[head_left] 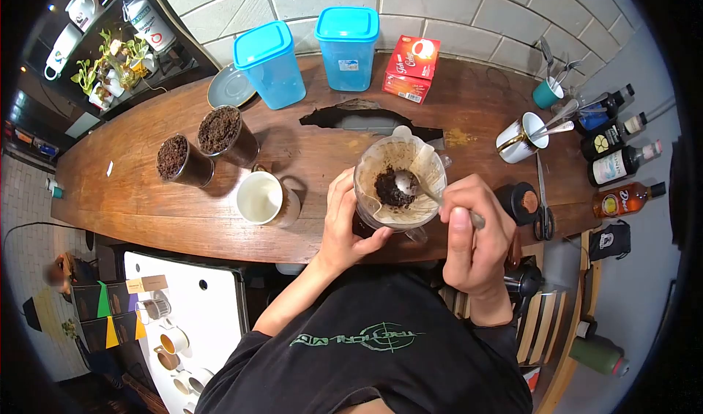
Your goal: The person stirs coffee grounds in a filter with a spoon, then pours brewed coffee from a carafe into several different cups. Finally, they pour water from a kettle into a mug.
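In the head view, a glass coffee dripper (362,172) lined with a paper filter (423,166) stands near the counter's front edge. Dark wet coffee grounds (388,196) lie at the bottom of the filter. My left hand (343,220) rests against the dripper's left side, thumb and fingers apart around it. Between the fingers of my right hand (476,231) is the handle of a spoon (430,192), whose bowl dips into the grounds. A pale mug (260,198) stands left of my left hand.
Two glasses of dark grounds (174,158) stand at the left. Blue-lidded containers (348,51) and a red box (411,66) line the wall. At the right are a mug of spoons (516,139), scissors (542,222) and several bottles (622,198). A dark-edged hole (351,117) breaks the wooden counter.
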Action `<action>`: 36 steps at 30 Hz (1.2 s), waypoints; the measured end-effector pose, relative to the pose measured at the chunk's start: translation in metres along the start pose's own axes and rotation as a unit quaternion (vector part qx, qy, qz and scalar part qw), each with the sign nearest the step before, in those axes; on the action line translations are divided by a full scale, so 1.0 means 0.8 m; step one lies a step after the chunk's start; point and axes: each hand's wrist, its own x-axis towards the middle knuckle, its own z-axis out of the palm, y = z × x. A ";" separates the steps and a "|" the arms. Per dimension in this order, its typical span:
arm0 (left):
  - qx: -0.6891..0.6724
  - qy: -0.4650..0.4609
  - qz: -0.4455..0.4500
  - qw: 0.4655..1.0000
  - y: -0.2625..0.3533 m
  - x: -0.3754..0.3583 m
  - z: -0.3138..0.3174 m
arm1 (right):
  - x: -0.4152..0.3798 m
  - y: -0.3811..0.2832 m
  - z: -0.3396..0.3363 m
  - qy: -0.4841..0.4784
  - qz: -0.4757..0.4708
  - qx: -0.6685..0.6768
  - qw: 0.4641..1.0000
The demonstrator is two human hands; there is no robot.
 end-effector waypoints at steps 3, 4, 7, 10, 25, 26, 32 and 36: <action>-0.010 -0.004 -0.019 1.000 -0.002 -0.003 0.001 | -0.003 -0.001 -0.002 0.026 -0.040 0.028 0.998; -0.011 -0.005 -0.022 1.000 -0.003 -0.004 0.000 | -0.004 0.000 -0.002 0.041 -0.046 0.025 0.998; -0.013 -0.008 -0.027 1.000 -0.002 -0.004 0.001 | 0.000 0.005 0.000 0.019 -0.013 0.043 0.999; -0.006 -0.005 -0.025 1.000 -0.004 -0.006 0.002 | -0.004 0.011 0.004 0.048 0.011 0.039 0.998; -0.012 0.018 -0.013 1.000 -0.008 -0.002 0.004 | -0.034 0.029 -0.002 0.073 0.193 0.234 0.950; -0.039 0.027 -0.023 0.999 -0.008 -0.002 0.004 | -0.037 0.029 -0.003 0.082 0.194 0.227 0.951; -0.106 0.060 -0.032 0.992 -0.013 -0.003 0.008 | -0.078 0.034 -0.018 0.066 0.219 0.217 0.949; -0.065 0.064 -0.035 0.995 -0.004 -0.004 0.007 | -0.102 0.041 0.004 0.026 0.261 0.080 0.962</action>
